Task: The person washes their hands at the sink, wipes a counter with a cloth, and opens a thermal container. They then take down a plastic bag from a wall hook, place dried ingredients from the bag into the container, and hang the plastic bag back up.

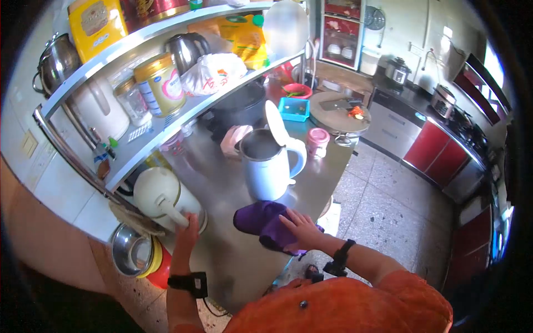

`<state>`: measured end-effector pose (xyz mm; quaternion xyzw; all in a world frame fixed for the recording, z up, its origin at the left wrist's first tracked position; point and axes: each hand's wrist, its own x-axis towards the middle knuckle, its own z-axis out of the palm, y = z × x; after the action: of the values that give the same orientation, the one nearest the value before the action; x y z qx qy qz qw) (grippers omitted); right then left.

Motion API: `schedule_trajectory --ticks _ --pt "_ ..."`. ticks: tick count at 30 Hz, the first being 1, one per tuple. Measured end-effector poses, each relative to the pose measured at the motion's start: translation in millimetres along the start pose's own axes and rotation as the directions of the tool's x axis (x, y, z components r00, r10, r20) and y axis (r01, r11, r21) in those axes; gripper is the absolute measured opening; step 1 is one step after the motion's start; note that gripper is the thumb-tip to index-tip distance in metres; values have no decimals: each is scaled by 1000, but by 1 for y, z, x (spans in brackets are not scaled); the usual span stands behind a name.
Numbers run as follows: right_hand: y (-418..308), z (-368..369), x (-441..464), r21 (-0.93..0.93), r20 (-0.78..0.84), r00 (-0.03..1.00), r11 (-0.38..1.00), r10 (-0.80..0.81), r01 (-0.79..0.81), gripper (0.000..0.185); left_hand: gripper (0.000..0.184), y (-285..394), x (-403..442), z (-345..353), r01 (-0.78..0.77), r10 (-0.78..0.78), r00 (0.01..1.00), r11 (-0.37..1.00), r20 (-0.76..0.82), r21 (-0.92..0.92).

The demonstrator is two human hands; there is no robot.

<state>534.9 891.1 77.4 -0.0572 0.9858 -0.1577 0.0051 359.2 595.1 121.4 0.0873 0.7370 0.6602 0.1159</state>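
Observation:
My left hand [190,228] is closed around the handle of a cream kettle [152,188], which stands at the left edge of the steel table [222,269]. A purple cloth [260,217] lies bunched near the front of the table. On top of it rests my right hand [302,228], fingers stretched out flat. Just beyond the cloth stands a light blue electric kettle [264,175] with its white lid raised and its handle to the right. Its inside looks dark, so I cannot tell what it holds.
A pink-lidded jar [318,141], teal basket [293,109] and round chopping board [330,117] with a knife lie further back. A loaded metal shelf [166,125] overhangs the left. Steel bowls [130,252] are stacked below left. Tiled floor [383,194] lies right.

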Motion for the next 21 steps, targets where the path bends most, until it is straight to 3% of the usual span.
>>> schedule_trajectory --ticks 4,6,7,8,10,12,14,16,17,19,21 --pt "0 16 21 -140 23 986 976 -164 165 92 13 -14 -1 -1 -101 102 995 993 -11 64" --pt "2 28 31 -100 57 981 977 -184 189 91 22 -18 -20 8 -403 493 825 856 -277 323" --pt "2 34 39 -111 37 983 977 -179 182 90 33 -24 -37 1 -301 405 848 899 -342 320" --pt "-3 38 43 -119 19 985 978 -169 170 90 33 -28 -58 -4 -282 390 855 903 -342 324" --pt "-17 44 57 -81 32 988 985 -151 153 86 30 -34 -95 -8 -100 261 882 917 -392 385" --pt "-35 53 74 -50 35 999 999 -7 9 86 29 -70 -125 -20 -71 252 889 901 -382 428" --pt "-45 60 96 -12 43 999 999 31 -31 86 28 -85 -146 -26 -43 242 896 881 -371 471" --pt "-51 57 114 21 62 996 998 66 -67 86 19 -86 -167 -25 129 -18 937 946 -350 298" --pt "-53 50 126 9 117 990 997 79 -80 87 19 -85 -173 -23 138 -28 936 946 -352 294" --pt "-56 48 142 1 177 980 995 96 -98 88 15 -81 -181 -21 86 37 967 885 -253 457" --pt "-56 54 151 38 81 995 997 63 -67 85 14 -67 -186 -20 67 44 973 884 -225 463"
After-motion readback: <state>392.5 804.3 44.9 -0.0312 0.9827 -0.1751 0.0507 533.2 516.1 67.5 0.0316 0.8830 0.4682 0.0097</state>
